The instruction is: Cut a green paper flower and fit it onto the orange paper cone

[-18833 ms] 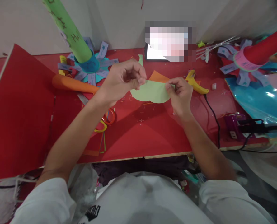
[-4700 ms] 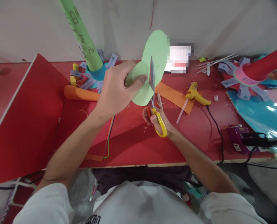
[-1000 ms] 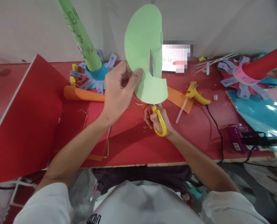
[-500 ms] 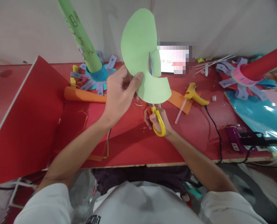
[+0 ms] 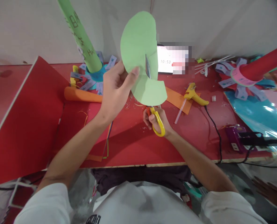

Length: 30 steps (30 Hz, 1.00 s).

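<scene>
My left hand (image 5: 117, 87) pinches a light green paper piece (image 5: 138, 40) at its left edge, thumb in front and fingers behind. The paper is rounded, with a cut running in from its right side. Below it, my right hand (image 5: 159, 119) grips scissors (image 5: 160, 126) with yellow and red handles. One blade shows through the cut in front of the paper; the rest of the blades is hidden behind the lower flap.
A green paper tube (image 5: 83, 40) stands on a blue base at left, near an orange paper roll (image 5: 82, 94) and a red board (image 5: 31, 124). Rightward lie a yellow glue gun (image 5: 195, 95), a phone (image 5: 167, 60), a purple power box (image 5: 236, 137) and a red tube (image 5: 264, 63). Another person's hand (image 5: 269, 189) shows lower right.
The green paper has shifted slightly left and down with my left hand, and its flaps have come closer together. The scissors stay almost in place. Another person's hand has appeared at lower right.
</scene>
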{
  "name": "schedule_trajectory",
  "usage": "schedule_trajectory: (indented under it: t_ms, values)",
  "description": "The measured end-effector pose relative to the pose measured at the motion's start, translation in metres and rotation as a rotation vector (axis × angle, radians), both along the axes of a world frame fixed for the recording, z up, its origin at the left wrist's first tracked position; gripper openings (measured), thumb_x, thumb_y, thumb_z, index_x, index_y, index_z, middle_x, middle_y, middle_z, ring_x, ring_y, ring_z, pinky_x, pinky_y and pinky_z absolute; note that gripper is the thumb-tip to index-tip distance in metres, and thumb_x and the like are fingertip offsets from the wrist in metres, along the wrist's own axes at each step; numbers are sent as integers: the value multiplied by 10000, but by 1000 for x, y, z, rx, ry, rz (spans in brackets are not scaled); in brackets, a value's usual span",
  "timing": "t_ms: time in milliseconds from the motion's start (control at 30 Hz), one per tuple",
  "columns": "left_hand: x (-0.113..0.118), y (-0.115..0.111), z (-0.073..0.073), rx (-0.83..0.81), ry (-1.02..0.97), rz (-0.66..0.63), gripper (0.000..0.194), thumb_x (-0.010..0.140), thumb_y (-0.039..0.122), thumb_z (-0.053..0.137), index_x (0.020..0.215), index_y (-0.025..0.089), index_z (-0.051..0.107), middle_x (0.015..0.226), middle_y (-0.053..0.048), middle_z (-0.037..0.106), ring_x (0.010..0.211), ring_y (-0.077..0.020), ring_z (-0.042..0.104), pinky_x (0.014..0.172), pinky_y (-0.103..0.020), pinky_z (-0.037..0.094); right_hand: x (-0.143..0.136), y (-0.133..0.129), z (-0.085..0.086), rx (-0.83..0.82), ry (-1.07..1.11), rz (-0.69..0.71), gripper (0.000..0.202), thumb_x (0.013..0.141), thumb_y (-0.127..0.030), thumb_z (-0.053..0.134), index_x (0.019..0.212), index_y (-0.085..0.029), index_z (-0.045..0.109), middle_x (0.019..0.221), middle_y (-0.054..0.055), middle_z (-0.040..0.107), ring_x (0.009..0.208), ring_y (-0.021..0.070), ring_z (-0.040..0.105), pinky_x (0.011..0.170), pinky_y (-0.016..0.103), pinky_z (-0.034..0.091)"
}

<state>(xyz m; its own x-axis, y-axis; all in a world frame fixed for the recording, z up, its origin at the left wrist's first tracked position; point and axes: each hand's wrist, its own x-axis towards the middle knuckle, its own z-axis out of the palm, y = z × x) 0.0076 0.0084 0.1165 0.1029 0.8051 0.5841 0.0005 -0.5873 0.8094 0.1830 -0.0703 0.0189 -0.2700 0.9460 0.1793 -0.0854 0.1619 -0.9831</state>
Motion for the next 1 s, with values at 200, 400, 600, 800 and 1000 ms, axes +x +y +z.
schedule_trajectory:
  t_ms: [200, 400, 600, 800, 1000]
  values:
    - [-2, 3, -2, 37, 63, 60, 484, 902, 646, 785, 726, 234, 601, 697, 0, 401, 615, -145, 313, 568, -337, 228, -1, 2, -3, 3, -30, -5, 708, 867, -902, 577, 815, -196, 612, 656, -4, 611, 502, 92, 496, 446, 253, 364]
    - [0, 5, -3, 58, 94, 58, 542, 922, 693, 735, 725, 221, 552, 694, 4, 408, 596, -123, 323, 526, -317, 256, -5, 5, -11, 5, -39, -37, 746, 834, -941, 568, 832, -196, 608, 648, -26, 558, 514, 92, 471, 504, 278, 380]
    - [1, 4, -10, -11, 66, -23, 390, 926, 553, 795, 800, 228, 620, 695, 15, 473, 604, -124, 497, 541, -283, 418, -6, 8, -13, 5, -47, -24, 766, 838, -967, 515, 911, -208, 582, 723, -17, 551, 578, 107, 450, 526, 291, 373]
    - [-1, 3, -7, -55, 92, -45, 352, 911, 440, 824, 750, 226, 596, 654, 21, 471, 563, -121, 500, 491, -277, 421, -4, 7, -19, 30, -83, 28, 746, 890, -950, 436, 911, -216, 568, 745, -19, 539, 580, 110, 436, 543, 303, 379]
    - [2, 3, -8, -50, 93, -65, 391, 917, 492, 806, 736, 228, 581, 629, 21, 464, 588, -133, 530, 501, -266, 448, -1, 5, -24, 4, -30, 10, 708, 909, -908, 494, 991, -212, 593, 676, -40, 552, 517, 105, 466, 512, 285, 404]
